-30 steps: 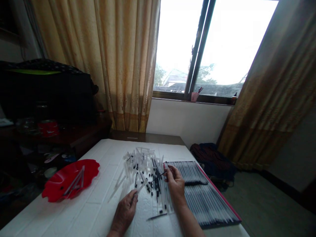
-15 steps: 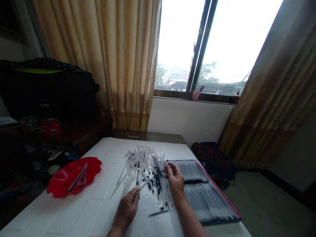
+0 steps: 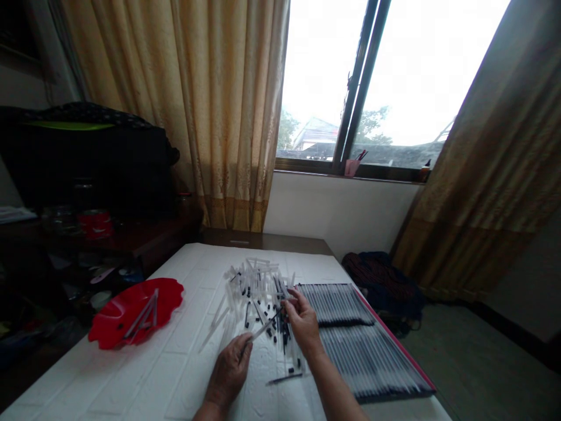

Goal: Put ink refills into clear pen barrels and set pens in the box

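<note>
The left hand (image 3: 230, 371) pinches one clear tube (image 3: 262, 331) above the middle of the table (image 3: 175, 374); the right hand (image 3: 302, 321) pinches one thin dark stick (image 3: 277, 314) at its far end, whether inside I cannot tell. Beyond lies one loose pile (image 3: 254, 280), too tangled to count. Two rows of pens (image 3: 342, 301) lie along the right edge, one red dish (image 3: 103, 327) near the left. The tabletop is white, facing two gold curtains (image 3: 228, 105) and one window (image 3: 324, 70). Marks on one red tin (image 3: 95, 224) are unreadably blurred.
</note>
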The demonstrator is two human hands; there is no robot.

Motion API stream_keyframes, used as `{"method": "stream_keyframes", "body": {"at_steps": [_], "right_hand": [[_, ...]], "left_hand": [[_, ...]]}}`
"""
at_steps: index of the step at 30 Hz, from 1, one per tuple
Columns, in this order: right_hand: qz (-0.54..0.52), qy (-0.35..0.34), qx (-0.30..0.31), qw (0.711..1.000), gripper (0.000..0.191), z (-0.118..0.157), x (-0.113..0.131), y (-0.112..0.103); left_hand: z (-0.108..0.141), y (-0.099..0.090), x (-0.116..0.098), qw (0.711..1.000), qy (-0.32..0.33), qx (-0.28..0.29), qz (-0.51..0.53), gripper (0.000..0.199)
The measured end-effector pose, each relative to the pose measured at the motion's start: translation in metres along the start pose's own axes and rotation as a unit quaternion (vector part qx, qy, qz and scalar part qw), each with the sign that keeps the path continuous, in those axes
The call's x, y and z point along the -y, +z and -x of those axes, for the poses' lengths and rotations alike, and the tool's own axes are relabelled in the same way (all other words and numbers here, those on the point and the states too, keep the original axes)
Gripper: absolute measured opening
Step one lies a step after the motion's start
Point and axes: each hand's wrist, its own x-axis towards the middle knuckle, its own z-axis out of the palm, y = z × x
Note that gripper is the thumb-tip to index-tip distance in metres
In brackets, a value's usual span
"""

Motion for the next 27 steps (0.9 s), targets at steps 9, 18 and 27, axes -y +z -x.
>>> {"method": "stream_keyframes", "body": {"at_steps": [9,18,27], "right_hand": [[0.094,-0.046,0.097,0.990,0.028,0.038,-0.011,0.022],[0.231,-0.156,0.117,0.953,0.034,0.043,-0.013,0.028],[0.217,-0.127,0.164,0.954,0.041,0.038,-0.017,0.026]], "left_hand": [[-0.001,-0.002,-0.003,1.000,-0.002,0.001,0.009,0.026],[0.001,-0.004,-0.002,0.997,-0.057,0.026,0.041,0.029],[0.001,-0.005,-0.005,0.993,-0.095,0.035,0.059,0.032]]}}
